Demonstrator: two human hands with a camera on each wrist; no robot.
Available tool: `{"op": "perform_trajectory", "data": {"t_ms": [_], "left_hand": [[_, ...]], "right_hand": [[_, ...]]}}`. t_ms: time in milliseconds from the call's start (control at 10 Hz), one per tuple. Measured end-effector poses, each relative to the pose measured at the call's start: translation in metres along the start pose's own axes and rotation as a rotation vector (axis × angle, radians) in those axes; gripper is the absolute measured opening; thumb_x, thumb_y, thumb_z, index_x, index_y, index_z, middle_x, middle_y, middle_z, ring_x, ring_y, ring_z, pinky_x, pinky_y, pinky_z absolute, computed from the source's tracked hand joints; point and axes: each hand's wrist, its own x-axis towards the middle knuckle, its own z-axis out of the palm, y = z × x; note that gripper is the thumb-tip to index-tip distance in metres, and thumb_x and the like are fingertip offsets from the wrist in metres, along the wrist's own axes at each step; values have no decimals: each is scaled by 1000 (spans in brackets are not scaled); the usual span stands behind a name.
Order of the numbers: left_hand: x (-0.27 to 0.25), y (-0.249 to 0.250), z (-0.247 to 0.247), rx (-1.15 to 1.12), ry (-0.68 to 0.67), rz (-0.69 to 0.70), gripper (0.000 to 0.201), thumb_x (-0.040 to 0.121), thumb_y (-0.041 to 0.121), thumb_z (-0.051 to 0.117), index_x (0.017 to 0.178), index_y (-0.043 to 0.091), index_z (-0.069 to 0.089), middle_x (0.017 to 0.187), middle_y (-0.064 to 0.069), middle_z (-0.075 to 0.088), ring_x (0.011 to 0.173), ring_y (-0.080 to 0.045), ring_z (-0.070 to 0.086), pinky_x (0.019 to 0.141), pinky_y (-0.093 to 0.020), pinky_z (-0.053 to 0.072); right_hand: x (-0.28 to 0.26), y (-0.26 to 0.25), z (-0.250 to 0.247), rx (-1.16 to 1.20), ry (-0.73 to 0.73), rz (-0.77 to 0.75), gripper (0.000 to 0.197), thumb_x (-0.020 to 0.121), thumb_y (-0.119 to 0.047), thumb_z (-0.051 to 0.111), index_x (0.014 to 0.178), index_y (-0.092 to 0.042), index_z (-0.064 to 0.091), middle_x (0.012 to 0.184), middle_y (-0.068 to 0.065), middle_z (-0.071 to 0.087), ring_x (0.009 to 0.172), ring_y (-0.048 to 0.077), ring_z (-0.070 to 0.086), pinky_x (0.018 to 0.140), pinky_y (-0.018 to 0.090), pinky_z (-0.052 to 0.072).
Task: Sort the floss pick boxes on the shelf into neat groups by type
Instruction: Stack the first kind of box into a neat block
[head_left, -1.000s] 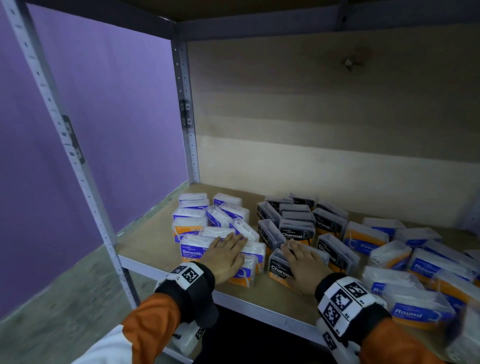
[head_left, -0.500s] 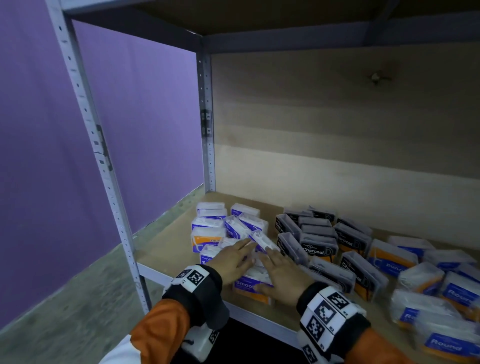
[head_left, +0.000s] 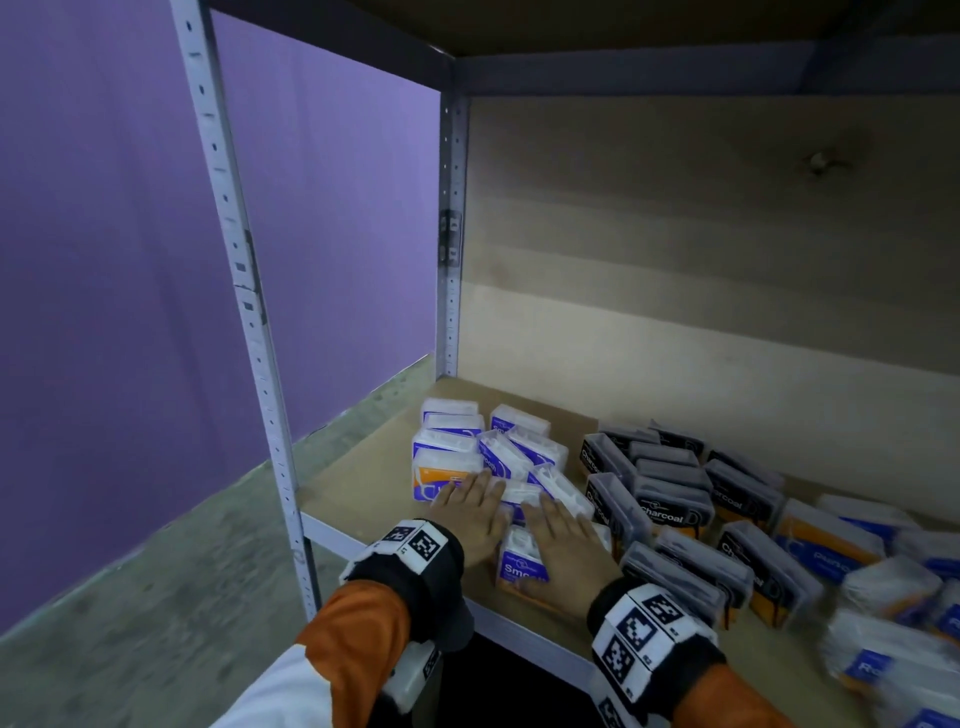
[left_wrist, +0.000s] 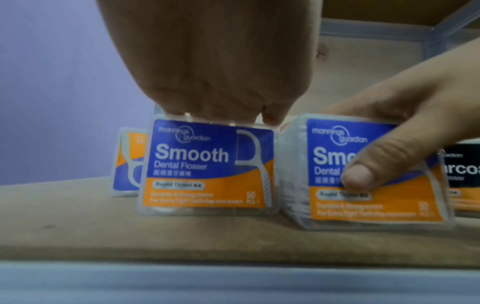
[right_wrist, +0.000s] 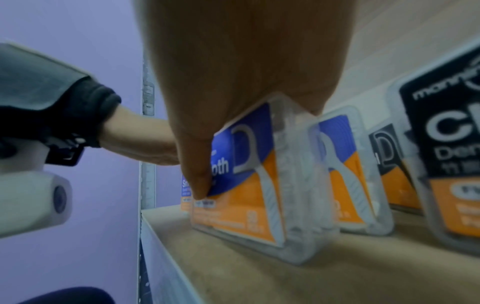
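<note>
A group of blue-and-orange Smooth boxes stands at the left end of the shelf. My left hand lies flat on top of one Smooth box, fingers straight. My right hand sits beside it on the neighbouring Smooth box. The right thumb presses that box's front label while the fingers reach over its top. Black Charcoal boxes cluster just to the right. Blue Round boxes lie loose further right, blurred at the frame edge.
The shelf board has bare wood left of the Smooth group, up to the grey upright post. The metal front edge runs close under both wrists. A wooden back panel closes the rear.
Both hands have shifted left. My right hand left the front Charcoal box and now holds a Smooth box; my left hand moved further over the Smooth group.
</note>
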Motion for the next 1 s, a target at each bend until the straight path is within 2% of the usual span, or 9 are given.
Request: {"op": "perform_trajectory", "data": {"t_ms": [600,1000], "left_hand": [[-2,-4,2,-16,45,10,54,103,36,13,151,16,2,160,-4,-3,148,-19,-2,120,-38,-1],[-5,-1,-2,-29,22,1,54,103,35,13,151,15,2,160,-4,-4,148,-20,-3,120,-39,-2]], "right_hand": [[6,-3,4,-37,-1,12,90,91,-52,48,152,-17,-8,160,6,-13,150,18,-6,121,36,-1],[4,-5,2,-34,-9,22,89,91,-51,48,152,-17,-7,160,6,-13,150,18,-5,121,35,0]]}}
